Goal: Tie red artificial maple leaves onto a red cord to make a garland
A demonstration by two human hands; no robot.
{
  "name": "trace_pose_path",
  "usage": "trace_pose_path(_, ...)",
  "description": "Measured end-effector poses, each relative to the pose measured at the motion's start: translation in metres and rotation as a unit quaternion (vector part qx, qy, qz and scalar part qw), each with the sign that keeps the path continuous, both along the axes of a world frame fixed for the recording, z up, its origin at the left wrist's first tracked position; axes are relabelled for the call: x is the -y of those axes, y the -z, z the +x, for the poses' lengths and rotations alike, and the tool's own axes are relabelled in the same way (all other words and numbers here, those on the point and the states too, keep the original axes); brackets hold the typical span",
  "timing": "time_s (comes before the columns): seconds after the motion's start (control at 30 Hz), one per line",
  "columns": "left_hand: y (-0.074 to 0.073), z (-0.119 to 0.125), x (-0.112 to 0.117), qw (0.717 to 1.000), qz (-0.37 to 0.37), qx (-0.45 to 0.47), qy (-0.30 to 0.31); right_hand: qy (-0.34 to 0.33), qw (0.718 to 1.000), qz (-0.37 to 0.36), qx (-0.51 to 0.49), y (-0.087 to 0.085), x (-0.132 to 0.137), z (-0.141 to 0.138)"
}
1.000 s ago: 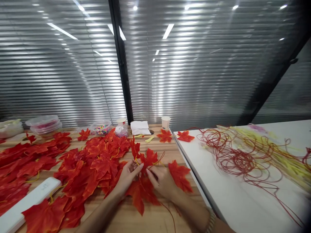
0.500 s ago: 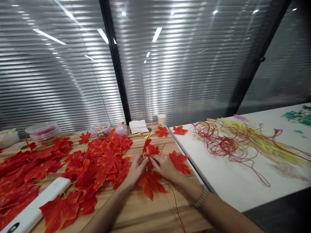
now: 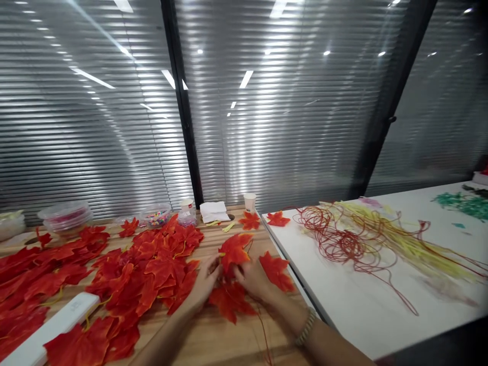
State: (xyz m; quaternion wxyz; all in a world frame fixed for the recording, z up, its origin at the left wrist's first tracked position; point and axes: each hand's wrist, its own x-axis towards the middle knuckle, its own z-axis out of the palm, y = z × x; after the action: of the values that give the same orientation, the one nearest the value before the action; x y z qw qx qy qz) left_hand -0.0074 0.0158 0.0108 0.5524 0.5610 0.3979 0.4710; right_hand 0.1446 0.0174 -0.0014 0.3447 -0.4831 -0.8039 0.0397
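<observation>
A red artificial maple leaf (image 3: 233, 250) stands raised between my two hands, its yellow stem end pointing left. My left hand (image 3: 208, 277) pinches it from the left with bent fingers. On the other side my right hand (image 3: 252, 278) is closed at the leaf's lower edge, its fingertips partly covered and a bit blurred. Another maple leaf (image 3: 232, 303) hangs or lies just below both hands. A thin red cord (image 3: 264, 333) trails from under my right hand down the wooden table. Beside my right wrist lies a separate leaf (image 3: 277, 272).
Heaped red leaves (image 3: 160, 264) cover the table's left side, with a long white device (image 3: 57, 325) among them. Tubs of beads (image 3: 157, 217), a paper cup (image 3: 249, 202) and tissue (image 3: 214, 212) stand at the back. Tangled red cord (image 3: 343, 244) and yellow strands (image 3: 404, 236) lie on the white table.
The upper leaf has turned and now faces me broadside, covering more of my right fingers. Both hands stay close together. The view has tilted up slightly.
</observation>
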Motion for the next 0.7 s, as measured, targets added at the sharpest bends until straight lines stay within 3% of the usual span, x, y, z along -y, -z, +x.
trace_pose_path(0.23, -0.006, 0.003, 0.002, 0.999, 0.015, -0.03, 0.01, -0.034, 0.998, 0.051, -0.001, -0.007, 0.003, -0.002)
trace_pose_path(0.5, 0.011, 0.009, 0.002, 0.997, 0.07, 0.017, 0.007, -0.037, 0.999, 0.028, -0.006, 0.004, 0.0, 0.002)
trace_pose_path(0.7, 0.015, 0.008, 0.0, 0.999, 0.043, 0.0, -0.021, -0.029, 0.998, 0.049, -0.003, 0.0, 0.003, -0.002)
